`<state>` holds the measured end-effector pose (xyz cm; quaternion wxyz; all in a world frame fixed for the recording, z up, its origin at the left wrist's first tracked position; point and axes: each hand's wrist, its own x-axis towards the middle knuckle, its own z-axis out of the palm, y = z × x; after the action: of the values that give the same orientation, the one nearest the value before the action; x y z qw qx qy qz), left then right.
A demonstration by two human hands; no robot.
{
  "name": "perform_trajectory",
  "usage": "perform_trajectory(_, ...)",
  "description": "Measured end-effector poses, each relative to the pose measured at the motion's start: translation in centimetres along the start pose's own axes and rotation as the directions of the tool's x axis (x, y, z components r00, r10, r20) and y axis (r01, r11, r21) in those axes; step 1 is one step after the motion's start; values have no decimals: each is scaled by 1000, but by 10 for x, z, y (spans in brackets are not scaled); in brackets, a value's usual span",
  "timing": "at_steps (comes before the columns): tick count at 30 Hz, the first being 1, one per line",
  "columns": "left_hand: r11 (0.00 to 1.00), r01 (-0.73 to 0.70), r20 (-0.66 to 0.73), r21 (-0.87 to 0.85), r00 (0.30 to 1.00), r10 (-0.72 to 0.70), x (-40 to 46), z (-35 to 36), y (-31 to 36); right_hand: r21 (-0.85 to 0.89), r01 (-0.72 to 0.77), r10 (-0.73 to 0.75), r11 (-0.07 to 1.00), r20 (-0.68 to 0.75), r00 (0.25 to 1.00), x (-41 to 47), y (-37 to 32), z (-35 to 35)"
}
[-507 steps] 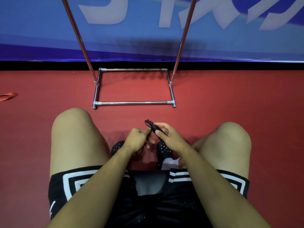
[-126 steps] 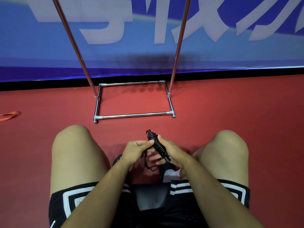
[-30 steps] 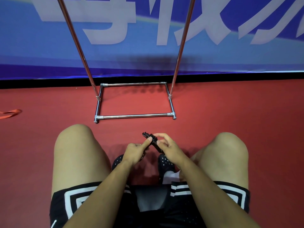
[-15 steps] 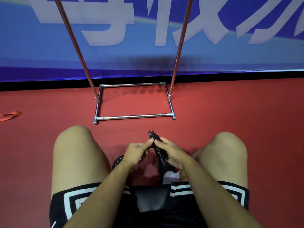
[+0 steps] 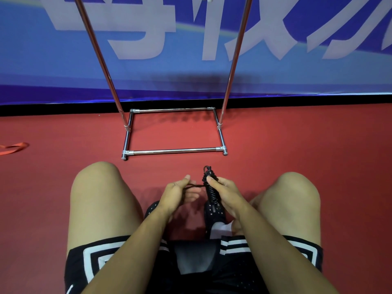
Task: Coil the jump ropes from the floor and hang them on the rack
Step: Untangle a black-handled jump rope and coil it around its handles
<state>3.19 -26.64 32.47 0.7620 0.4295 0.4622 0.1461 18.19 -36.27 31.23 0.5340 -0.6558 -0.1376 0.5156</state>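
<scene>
Between my knees, my right hand [image 5: 226, 190] grips the black jump rope [image 5: 210, 190] coiled round its handles, while my left hand [image 5: 177, 193] pinches its loose cord; the chrome tube rack [image 5: 174, 151] stands beyond.

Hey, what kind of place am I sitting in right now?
Probably an indoor sports hall or gym. The red floor looks like sports flooring, a big blue banner with large lettering lines the wall, and a chrome rack stands in front of it.

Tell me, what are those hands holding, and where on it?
A black jump rope: the right hand grips its wound handle bundle mid-length; the left hand holds the loose cord.
</scene>
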Motion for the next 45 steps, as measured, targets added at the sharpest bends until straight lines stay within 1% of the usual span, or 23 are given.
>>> perform_trajectory(5,988,-152,80,-25,985,153,-4,3,0,75,-53,51,996,29,998,1,1,2)
perform_trajectory(8,963,-256,139,83,960,243,-7,4,-1,64,-70,67,996,43,997,0,-2,3)
perform_trajectory(11,910,-357,191,209,928,320,-10,5,-3,37,-55,53,998,60,997,-2,-3,3)
perform_trajectory(16,857,-455,227,243,885,406,-11,3,-2,-45,-34,40,998,125,991,-3,-1,3)
perform_trajectory(18,834,-480,205,272,876,437,-11,3,-1,-61,-19,28,998,154,988,-6,-2,5)
perform_trajectory(20,836,-470,113,283,882,457,-9,3,-1,-69,-22,32,997,150,988,-9,-4,8)
perform_trajectory(22,877,-437,45,201,898,437,-7,3,-1,-71,-15,24,997,134,991,-9,-5,9)
perform_trajectory(24,918,-389,20,75,921,389,-7,4,1,-58,9,-1,998,129,992,-8,-5,10)
perform_trajectory(26,937,-350,-6,6,937,350,-6,5,1,-61,44,-36,997,130,991,-7,-5,10)
perform_trajectory(31,955,-296,-50,-24,954,295,-3,0,1,-74,121,-107,990,175,979,-7,-1,11)
perform_trajectory(34,956,-293,-60,-16,955,291,-4,-1,2,-89,135,-116,987,189,975,-7,0,12)
perform_trajectory(39,972,-225,5,-69,974,225,-1,-4,1,-99,141,-121,985,185,975,-8,-1,11)
perform_trajectory(45,984,-129,-19,-125,992,128,-1,-4,3,-110,144,-122,983,183,975,-5,3,9)
